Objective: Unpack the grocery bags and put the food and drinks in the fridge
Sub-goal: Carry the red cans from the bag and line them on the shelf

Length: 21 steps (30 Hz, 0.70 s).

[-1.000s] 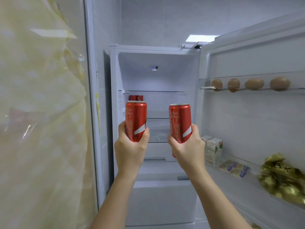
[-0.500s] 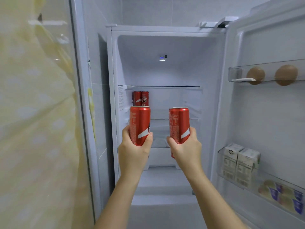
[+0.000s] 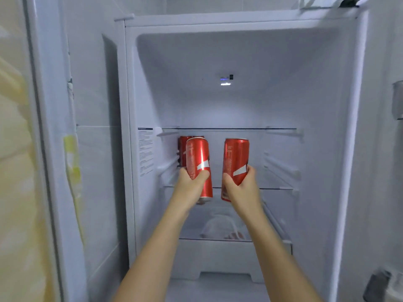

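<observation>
In an open white fridge (image 3: 239, 51), the left hand (image 3: 189, 184) clamps one tall red aluminium can (image 3: 197, 155) and the right hand (image 3: 243, 186) another red can (image 3: 236, 153), both near the clear glass shelf (image 3: 277, 188). At ten o'clock, stored red cans (image 3: 182, 149) stand behind; a shove could topple them.

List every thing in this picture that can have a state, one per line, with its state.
fridge: open, inside in view.
interior light: on.
left can: held, near upright, not set down.
right can: held, near upright, not set down.
left hand: grips the left can low down.
right hand: grips the right can low down.
stored cans: standing at back left of the glass shelf.
</observation>
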Available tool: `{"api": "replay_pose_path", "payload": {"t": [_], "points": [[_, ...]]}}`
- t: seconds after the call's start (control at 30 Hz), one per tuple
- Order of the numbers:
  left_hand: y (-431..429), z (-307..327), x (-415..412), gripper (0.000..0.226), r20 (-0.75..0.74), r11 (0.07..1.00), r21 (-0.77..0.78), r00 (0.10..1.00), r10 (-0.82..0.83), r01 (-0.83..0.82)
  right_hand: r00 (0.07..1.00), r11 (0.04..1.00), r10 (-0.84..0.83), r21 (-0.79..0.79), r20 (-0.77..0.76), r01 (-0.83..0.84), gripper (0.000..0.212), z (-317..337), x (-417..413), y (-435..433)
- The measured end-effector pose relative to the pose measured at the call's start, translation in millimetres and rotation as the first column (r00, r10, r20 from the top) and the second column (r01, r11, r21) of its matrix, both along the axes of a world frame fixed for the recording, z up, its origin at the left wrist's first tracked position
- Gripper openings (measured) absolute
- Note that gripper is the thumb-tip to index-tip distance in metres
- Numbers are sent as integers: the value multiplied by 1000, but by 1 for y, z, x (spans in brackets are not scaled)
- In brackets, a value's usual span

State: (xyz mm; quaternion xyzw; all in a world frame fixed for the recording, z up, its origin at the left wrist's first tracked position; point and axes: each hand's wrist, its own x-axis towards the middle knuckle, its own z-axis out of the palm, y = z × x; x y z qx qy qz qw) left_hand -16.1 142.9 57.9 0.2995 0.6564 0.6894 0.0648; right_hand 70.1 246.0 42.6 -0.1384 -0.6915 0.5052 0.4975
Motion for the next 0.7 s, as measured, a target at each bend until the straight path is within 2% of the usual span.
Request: {"api": "replay_pose_path", "payload": {"t": [0.33,0.47,0.7], "points": [[68,3,-64,53,-278,996,-35,958,72,-85,993,991,-114,78,30,112,49,4,-67,66],[88,3,-77,53,-314,996,-73,949,20,-45,991,988,-126,100,54,120,55,4,-80,80],[108,-5,-94,54,-326,995,-93,945,10,-43,986,991,-122,72,110,115,54,1,-96,96]]}}
